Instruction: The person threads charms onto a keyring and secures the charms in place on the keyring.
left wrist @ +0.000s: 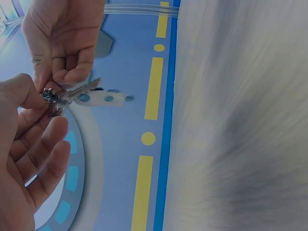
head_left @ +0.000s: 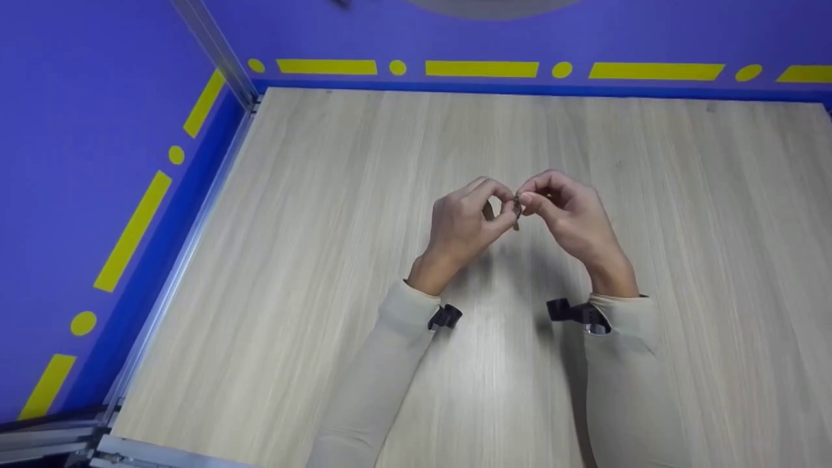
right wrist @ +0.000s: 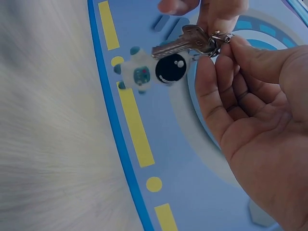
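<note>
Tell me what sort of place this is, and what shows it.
Probably a purpose-built workstation or booth, perhaps for recording: a bare wood-grain tabletop, blue panels along two sides with yellow dashes, and a metal post at the corner.

head bright | tabletop (head_left: 494, 370) glare, soft shadows | wrist views: tabletop blurred

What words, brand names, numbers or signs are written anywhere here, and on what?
No word, brand or number can be read in any view.
Key: any stamping is too small and blurred to read.
White charm: its chest panel shows tiny coloured spots, no readable text.
Blue wall: yellow dashes and dots, not lettering.
</note>
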`<action>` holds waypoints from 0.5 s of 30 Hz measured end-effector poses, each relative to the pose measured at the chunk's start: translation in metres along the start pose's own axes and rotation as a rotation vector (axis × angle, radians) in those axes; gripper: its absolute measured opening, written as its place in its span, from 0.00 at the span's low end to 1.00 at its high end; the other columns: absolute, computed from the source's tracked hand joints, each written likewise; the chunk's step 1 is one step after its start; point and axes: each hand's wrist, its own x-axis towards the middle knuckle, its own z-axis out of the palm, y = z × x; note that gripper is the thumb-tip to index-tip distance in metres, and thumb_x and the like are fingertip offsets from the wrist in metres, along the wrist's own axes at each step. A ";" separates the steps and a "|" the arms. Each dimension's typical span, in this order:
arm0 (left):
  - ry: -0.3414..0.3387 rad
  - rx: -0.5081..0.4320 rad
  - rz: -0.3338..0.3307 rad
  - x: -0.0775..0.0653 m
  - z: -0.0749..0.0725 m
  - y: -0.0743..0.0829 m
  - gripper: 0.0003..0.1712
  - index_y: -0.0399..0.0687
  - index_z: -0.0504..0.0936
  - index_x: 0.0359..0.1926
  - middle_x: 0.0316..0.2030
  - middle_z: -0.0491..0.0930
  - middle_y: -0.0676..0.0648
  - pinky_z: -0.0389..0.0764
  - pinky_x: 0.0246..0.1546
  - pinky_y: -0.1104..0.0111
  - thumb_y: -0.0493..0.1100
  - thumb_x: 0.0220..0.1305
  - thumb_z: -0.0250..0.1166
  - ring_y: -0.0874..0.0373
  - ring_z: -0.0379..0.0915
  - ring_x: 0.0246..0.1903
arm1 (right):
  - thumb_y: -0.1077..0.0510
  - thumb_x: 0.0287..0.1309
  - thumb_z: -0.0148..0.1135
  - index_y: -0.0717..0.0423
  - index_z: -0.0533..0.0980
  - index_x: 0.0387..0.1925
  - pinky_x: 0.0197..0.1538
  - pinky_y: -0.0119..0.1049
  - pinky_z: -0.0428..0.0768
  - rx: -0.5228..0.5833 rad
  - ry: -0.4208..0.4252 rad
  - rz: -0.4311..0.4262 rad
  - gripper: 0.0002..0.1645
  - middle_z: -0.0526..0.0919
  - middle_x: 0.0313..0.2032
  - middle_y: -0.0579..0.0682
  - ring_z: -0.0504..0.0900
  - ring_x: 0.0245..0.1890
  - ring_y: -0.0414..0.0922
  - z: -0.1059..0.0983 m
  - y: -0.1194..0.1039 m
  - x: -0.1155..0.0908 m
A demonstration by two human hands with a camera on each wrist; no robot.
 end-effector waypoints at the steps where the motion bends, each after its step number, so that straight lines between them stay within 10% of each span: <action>1: 0.002 -0.010 -0.011 0.000 0.000 0.000 0.04 0.45 0.85 0.32 0.31 0.86 0.54 0.74 0.22 0.75 0.33 0.61 0.71 0.64 0.80 0.22 | 0.74 0.68 0.65 0.71 0.81 0.39 0.44 0.35 0.84 0.000 0.008 -0.003 0.00 0.85 0.38 0.58 0.83 0.36 0.47 0.000 0.000 0.000; 15: 0.006 -0.177 -0.081 0.002 0.000 -0.004 0.03 0.41 0.85 0.34 0.36 0.88 0.50 0.80 0.30 0.76 0.32 0.61 0.71 0.63 0.83 0.26 | 0.73 0.65 0.69 0.71 0.82 0.40 0.43 0.29 0.83 -0.134 0.012 -0.035 0.03 0.87 0.38 0.56 0.85 0.36 0.44 0.001 -0.003 -0.001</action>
